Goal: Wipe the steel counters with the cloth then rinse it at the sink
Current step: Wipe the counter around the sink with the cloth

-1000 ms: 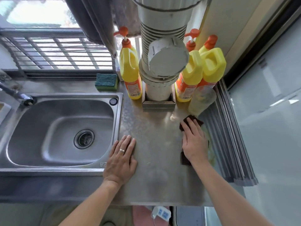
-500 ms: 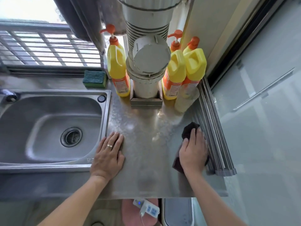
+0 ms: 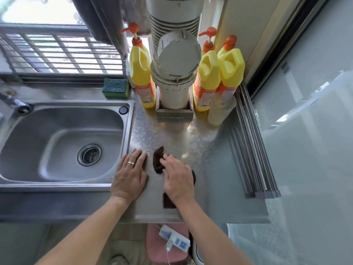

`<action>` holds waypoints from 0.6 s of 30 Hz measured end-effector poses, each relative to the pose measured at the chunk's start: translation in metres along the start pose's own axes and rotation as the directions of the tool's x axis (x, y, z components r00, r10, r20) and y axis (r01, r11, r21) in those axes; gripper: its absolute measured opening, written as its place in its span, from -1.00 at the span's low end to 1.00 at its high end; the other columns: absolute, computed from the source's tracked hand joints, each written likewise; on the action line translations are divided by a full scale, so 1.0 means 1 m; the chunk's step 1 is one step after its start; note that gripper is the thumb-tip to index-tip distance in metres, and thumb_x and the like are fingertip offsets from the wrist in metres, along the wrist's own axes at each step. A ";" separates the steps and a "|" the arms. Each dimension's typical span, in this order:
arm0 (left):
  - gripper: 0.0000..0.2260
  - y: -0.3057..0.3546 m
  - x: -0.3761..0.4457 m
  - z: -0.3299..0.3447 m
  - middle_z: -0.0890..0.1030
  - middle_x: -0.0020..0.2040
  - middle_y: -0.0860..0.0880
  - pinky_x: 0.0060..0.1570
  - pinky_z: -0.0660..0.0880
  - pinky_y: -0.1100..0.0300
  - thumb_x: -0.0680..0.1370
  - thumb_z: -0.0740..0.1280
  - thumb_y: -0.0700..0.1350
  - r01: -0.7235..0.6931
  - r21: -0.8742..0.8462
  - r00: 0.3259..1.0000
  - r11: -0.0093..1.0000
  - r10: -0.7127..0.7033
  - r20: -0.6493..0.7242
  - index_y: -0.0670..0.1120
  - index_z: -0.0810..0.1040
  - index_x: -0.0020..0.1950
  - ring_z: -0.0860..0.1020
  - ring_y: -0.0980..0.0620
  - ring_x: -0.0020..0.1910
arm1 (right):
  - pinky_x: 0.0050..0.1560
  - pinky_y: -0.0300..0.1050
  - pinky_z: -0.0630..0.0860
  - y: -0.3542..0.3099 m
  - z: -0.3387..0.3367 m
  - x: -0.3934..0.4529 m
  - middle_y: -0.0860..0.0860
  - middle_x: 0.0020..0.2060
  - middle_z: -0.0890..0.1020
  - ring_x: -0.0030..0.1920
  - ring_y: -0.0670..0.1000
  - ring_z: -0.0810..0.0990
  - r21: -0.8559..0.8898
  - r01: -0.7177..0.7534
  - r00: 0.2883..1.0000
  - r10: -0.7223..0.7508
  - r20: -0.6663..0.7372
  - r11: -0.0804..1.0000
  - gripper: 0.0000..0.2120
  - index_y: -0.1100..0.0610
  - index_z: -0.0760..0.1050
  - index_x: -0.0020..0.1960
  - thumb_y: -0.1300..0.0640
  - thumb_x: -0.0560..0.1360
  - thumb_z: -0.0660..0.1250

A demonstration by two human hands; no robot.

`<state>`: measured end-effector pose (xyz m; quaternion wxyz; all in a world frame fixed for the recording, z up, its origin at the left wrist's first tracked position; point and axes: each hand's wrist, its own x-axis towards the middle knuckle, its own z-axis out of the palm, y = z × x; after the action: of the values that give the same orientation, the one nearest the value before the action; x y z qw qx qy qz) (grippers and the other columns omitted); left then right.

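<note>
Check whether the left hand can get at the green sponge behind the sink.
Probably yes: the left hand lies flat, holding nothing, and bare steel runs from it to the green sponge, left of the nearest yellow bottle.

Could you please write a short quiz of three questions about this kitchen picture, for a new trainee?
1. True or false: the right hand presses the dark cloth on the steel counter.
2. How many yellow bottles stand behind the counter, around the grey pipe? A) one B) two C) three
3. Fill in: the green sponge lies behind the ____.

Key
1. True. The cloth lies under the fingers, on the steel.
2. C. One bottle stands left of the pipe and two stand right of it.
3. Sink. The left hand rests flat beside its right rim.
</note>
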<state>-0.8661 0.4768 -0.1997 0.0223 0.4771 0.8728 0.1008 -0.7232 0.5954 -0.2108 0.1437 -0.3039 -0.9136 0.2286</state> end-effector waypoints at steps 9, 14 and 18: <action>-0.54 0.019 -0.015 -0.005 0.48 0.43 -0.18 0.50 0.25 -0.10 0.57 0.10 -0.10 0.070 -0.031 0.998 0.997 -0.070 0.001 -0.18 0.46 0.43 0.39 -0.17 0.46 | 0.25 -0.13 0.52 0.041 -0.106 -0.022 0.00 0.13 0.70 0.16 -0.07 0.64 0.465 -0.384 0.870 0.481 -0.106 0.798 -0.76 0.12 0.60 0.26 0.18 0.67 0.23; -0.49 0.020 -0.020 -0.001 0.41 0.49 -0.15 0.53 0.21 -0.14 0.56 0.10 -0.06 0.092 -0.054 0.996 0.994 -0.092 0.009 -0.16 0.40 0.49 0.31 -0.16 0.52 | 0.51 0.19 0.33 0.075 -0.096 -0.041 0.10 0.50 0.45 0.54 0.12 0.36 -0.031 -0.292 0.940 0.281 -0.193 0.956 -0.49 0.11 0.37 0.53 -0.06 0.65 0.11; -0.50 0.021 -0.020 0.003 0.41 0.49 -0.14 0.55 0.18 -0.12 0.55 0.13 -0.07 0.093 -0.051 0.996 0.994 -0.093 -0.002 -0.14 0.39 0.50 0.31 -0.14 0.53 | 0.59 0.20 0.21 0.084 -0.062 -0.042 0.07 0.61 0.31 0.62 0.10 0.23 -0.214 -0.279 0.960 0.269 -0.075 0.936 -0.42 -0.01 0.22 0.64 -0.13 0.65 0.12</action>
<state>-0.8371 0.4716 -0.1995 0.0373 0.4352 0.8912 0.1226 -0.6248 0.6499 -0.2054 0.0958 -0.4475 -0.8787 0.1357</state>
